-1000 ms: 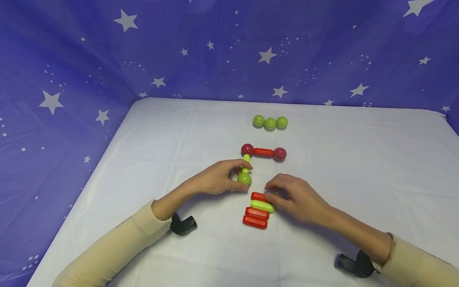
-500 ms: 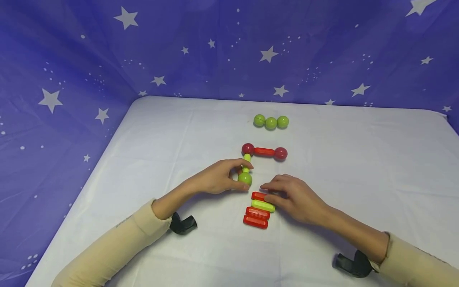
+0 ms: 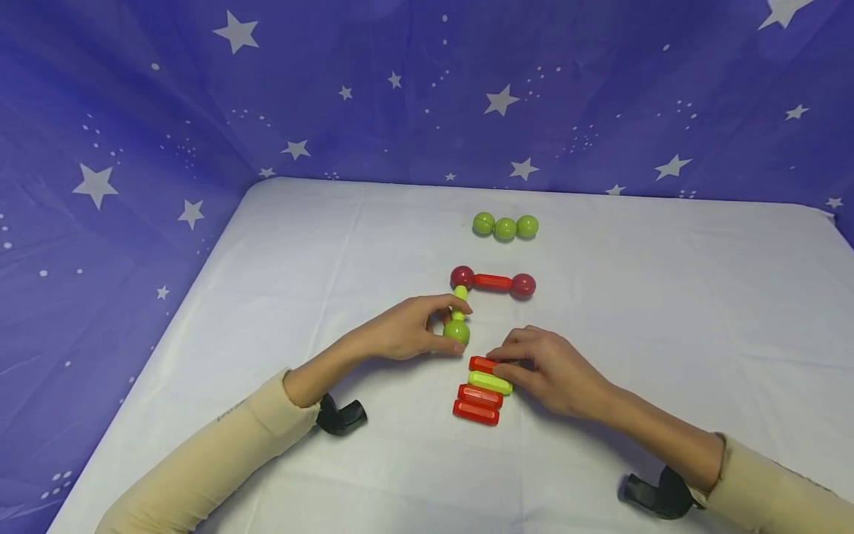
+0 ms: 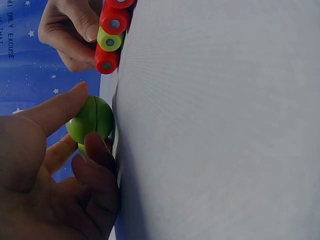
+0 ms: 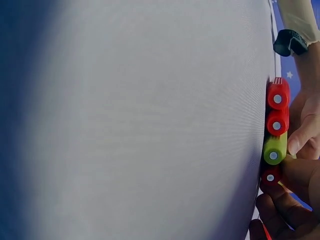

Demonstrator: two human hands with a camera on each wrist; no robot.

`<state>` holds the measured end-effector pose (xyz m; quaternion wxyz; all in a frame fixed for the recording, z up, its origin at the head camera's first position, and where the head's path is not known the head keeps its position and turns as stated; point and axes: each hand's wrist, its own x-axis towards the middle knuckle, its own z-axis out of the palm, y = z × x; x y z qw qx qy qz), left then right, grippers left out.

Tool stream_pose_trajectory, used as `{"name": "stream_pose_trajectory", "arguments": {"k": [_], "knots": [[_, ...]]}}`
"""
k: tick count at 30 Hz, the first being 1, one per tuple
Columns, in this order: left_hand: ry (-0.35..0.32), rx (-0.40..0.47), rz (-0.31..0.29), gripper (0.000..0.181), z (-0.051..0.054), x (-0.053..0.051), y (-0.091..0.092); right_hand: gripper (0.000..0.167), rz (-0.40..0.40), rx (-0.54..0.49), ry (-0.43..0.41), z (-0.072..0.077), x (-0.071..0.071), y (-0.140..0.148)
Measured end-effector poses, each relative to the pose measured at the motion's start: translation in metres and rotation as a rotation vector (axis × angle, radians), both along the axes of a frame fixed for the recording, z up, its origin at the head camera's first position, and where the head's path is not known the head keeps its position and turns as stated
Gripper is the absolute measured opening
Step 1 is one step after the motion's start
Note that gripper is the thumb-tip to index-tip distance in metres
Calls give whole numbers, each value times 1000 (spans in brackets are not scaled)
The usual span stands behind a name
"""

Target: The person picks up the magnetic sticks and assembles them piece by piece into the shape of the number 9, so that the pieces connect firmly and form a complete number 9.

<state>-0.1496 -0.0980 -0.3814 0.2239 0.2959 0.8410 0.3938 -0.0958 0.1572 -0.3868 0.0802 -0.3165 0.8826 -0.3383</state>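
Note:
In the head view my left hand (image 3: 407,328) holds a green ball (image 3: 457,333) between thumb and fingers. A yellow-green magnetic rod (image 3: 460,294) joins that ball to a dark red ball (image 3: 462,277). From there a red rod (image 3: 492,282) runs right to a second red ball (image 3: 523,286). My right hand (image 3: 557,371) pinches the farthest red magnetic rod (image 3: 482,364) of a side-by-side row, its right end covered by the fingers. The right wrist view shows this rod's metal-tipped end (image 5: 270,177) by the thumb.
Below the pinched rod lie a yellow-green rod (image 3: 490,383) and two red rods (image 3: 478,404). Farther back, three green balls (image 3: 505,228) sit in a touching row on the white tablecloth (image 3: 667,297). A blue starry cloth (image 3: 400,133) rises behind the table.
The right fingertips shift slightly left, then close on the far red rod. My left hand stays on the green ball, and the pieces keep their places.

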Motion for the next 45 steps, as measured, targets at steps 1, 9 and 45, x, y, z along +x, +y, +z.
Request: {"name": "stream_pose_trajectory", "arguments": {"k": [1,9,45], "knots": [[-1,-2,2,51,0,0,0,23,4,-2,6,0,0,0],[1,-4,1,51,-1,0,-1,22,0,15,23,1,0,0],[10,8,-5,52,-3,-1,0,24,-72,21,116,4,-18,-5]]}}
